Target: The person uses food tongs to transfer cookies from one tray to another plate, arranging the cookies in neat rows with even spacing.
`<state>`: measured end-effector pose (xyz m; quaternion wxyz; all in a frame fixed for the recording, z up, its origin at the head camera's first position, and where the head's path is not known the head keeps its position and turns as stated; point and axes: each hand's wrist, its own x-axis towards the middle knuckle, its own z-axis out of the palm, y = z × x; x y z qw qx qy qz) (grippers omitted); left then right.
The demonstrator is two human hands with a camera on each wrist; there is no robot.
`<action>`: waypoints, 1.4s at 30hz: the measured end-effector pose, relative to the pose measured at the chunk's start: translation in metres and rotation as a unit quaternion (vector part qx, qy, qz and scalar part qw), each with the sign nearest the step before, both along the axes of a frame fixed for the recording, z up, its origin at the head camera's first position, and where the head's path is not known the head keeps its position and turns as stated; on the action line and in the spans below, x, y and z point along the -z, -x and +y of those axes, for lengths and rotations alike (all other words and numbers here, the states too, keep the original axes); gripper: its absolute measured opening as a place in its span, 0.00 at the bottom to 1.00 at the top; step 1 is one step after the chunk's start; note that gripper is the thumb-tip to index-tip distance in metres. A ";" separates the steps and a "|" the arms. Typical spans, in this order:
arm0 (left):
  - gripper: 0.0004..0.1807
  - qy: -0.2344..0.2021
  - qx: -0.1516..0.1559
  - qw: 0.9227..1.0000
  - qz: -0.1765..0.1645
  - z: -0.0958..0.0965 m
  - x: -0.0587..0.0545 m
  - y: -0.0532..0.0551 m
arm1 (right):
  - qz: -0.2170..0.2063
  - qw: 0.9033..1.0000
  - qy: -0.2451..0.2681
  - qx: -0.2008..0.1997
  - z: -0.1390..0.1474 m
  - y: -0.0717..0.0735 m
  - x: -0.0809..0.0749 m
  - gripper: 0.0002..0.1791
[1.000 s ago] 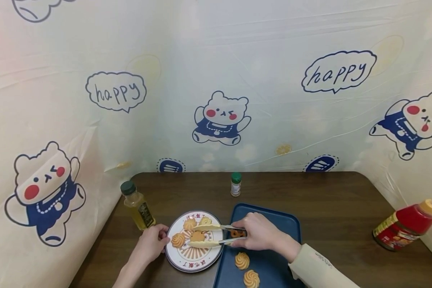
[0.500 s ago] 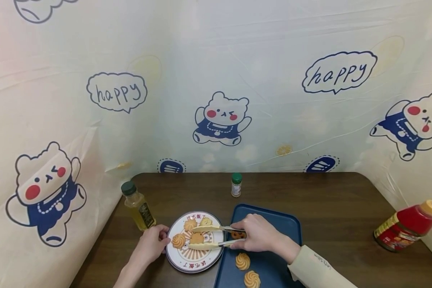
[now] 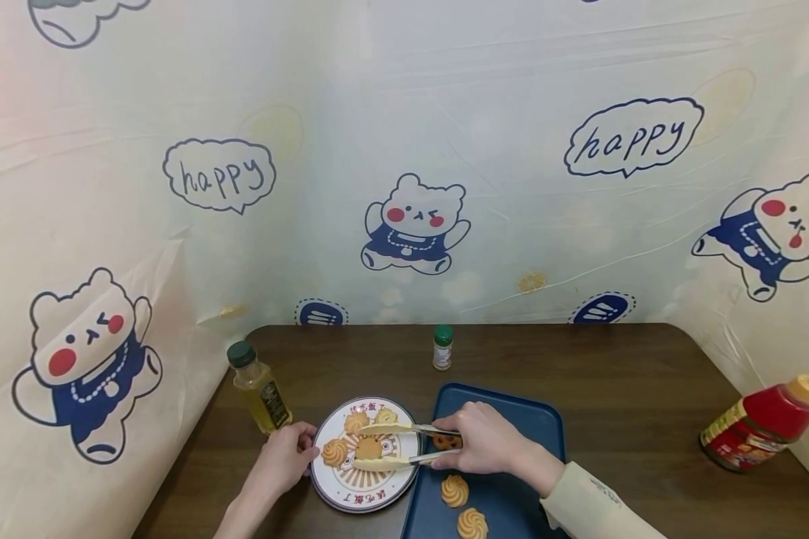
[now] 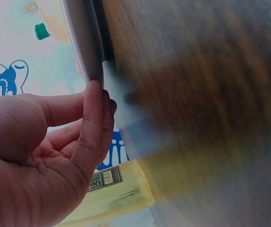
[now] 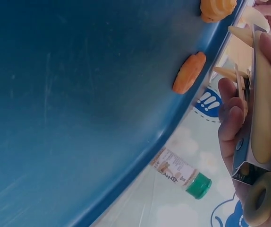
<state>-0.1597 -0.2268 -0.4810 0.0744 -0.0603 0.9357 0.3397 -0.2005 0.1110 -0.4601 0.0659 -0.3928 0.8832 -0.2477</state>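
Note:
My left hand (image 3: 283, 458) pinches the left rim of a white patterned plate (image 3: 394, 485), thumb and fingers meeting at its edge in the left wrist view. My right hand (image 3: 488, 440) grips metal tongs (image 5: 263, 104) with cream-coloured arms and tips, reaching over the plate from the right. Between the spread tong arms, a round cookie (image 3: 368, 448) lies on the plate. Two swirled cookies, one at the left (image 3: 334, 452) and one further back (image 3: 356, 421), share the plate with a paler piece (image 3: 386, 416). The plate's underside is mostly hidden.
A blue tray (image 3: 529, 408) right of the plate bears two swirled cookies (image 3: 455, 490) and a brown one (image 3: 446, 441) partly behind the tongs. An oil bottle (image 3: 263, 393) stands near my left hand, a green-capped shaker (image 3: 443, 349) behind, a red bottle (image 3: 758, 423) far right.
The tong arms have spread slightly wider around the cookie on the plate. Both hands stay nearly where they were, and the left still holds the rim.

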 end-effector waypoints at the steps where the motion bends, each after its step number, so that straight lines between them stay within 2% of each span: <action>1: 0.15 0.000 0.001 1.000 0.001 0.000 0.000 0.000 | 0.000 1.000 0.002 0.001 0.001 -0.001 -0.001 0.28; 9: 0.14 0.000 0.003 1.000 0.005 -0.001 0.001 -0.001 | -0.009 1.000 0.016 0.016 0.018 -0.006 -0.009 0.30; 18: 0.14 0.002 0.002 1.000 0.002 0.000 -0.001 -0.001 | 0.013 0.999 0.022 0.042 0.062 -0.014 -0.020 0.32; 28: 0.14 0.000 0.001 1.000 0.001 0.001 -0.002 -0.001 | 0.017 0.998 0.041 0.049 0.113 -0.037 -0.024 0.30; 36: 0.14 0.001 0.003 1.000 0.015 0.000 0.001 0.000 | -0.019 0.998 0.049 0.046 0.145 -0.054 -0.017 0.31; 39: 0.13 0.000 0.001 1.000 0.016 -0.001 0.001 -0.001 | -0.046 0.997 0.050 0.045 0.150 -0.059 -0.014 0.31; 42: 0.14 0.001 -0.001 1.000 0.013 -0.001 0.001 -0.001 | -0.092 0.993 0.056 0.047 0.154 -0.065 -0.011 0.30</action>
